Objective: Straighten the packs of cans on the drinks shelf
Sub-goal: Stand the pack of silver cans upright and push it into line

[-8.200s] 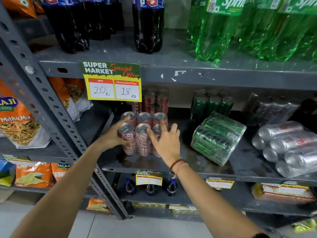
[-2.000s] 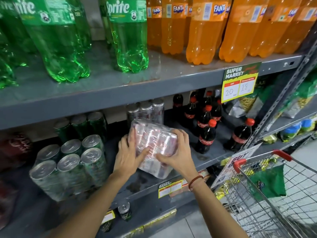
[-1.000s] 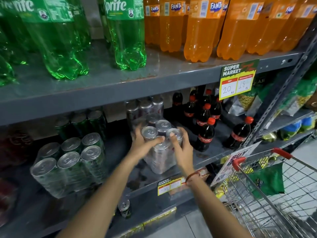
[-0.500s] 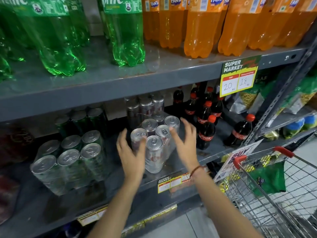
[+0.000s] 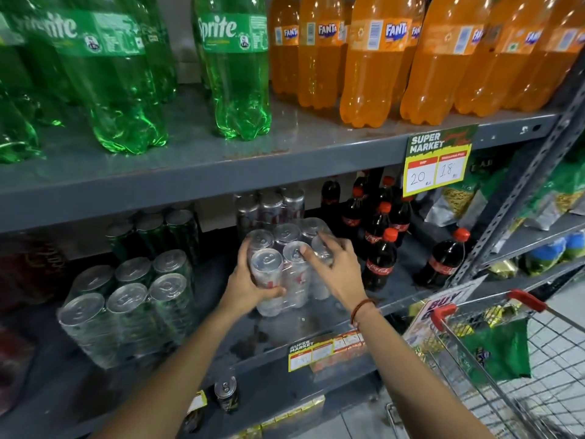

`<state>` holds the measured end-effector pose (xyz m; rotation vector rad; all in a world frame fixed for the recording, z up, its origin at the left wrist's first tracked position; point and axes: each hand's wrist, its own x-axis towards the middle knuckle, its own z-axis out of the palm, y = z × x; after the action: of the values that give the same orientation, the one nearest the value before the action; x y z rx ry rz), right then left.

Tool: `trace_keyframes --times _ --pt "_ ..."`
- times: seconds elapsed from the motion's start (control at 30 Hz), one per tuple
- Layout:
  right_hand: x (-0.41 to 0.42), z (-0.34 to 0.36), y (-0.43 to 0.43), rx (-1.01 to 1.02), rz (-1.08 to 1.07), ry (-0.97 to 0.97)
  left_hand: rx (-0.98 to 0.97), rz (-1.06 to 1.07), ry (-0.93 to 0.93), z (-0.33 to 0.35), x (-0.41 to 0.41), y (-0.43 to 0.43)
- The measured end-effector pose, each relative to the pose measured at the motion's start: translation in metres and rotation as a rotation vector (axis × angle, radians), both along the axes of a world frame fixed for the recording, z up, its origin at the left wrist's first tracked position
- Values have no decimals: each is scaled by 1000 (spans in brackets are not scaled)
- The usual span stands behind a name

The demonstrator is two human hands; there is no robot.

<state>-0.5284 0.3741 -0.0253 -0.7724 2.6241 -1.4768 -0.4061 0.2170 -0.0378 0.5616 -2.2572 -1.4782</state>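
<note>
A shrink-wrapped pack of silver cans [image 5: 286, 264] stands upright on the grey drinks shelf [image 5: 316, 315], can tops up. My left hand [image 5: 250, 285] grips its left front corner, thumb across the front can. My right hand [image 5: 335, 264] rests on the pack's right side, fingers spread over the can tops. A second silver pack [image 5: 269, 209] stands behind it. To the left a pack of green cans [image 5: 129, 302] stands upright, with another green pack [image 5: 152, 232] behind.
Small cola bottles [image 5: 380, 248] stand close to the right of the silver pack. Large Sprite bottles [image 5: 234, 74] and Fanta bottles [image 5: 373, 58] fill the shelf above. A price sign [image 5: 437, 163] hangs from that shelf. A shopping trolley [image 5: 506, 359] stands at lower right.
The silver pack was lying tilted in both hands; it now stands upright on the shelf. My hands opened briefly, then closed in again on its left corner and right side.
</note>
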Motion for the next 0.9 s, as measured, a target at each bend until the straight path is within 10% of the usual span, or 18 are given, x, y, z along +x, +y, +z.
trace_keyframes --times 0.3,0.9 --pt "-31 27 11 306 378 -112 -214 -165 -91 11 -8 -29" --pt "-8 18 50 277 382 73 -183 6 45 -4 19 20"
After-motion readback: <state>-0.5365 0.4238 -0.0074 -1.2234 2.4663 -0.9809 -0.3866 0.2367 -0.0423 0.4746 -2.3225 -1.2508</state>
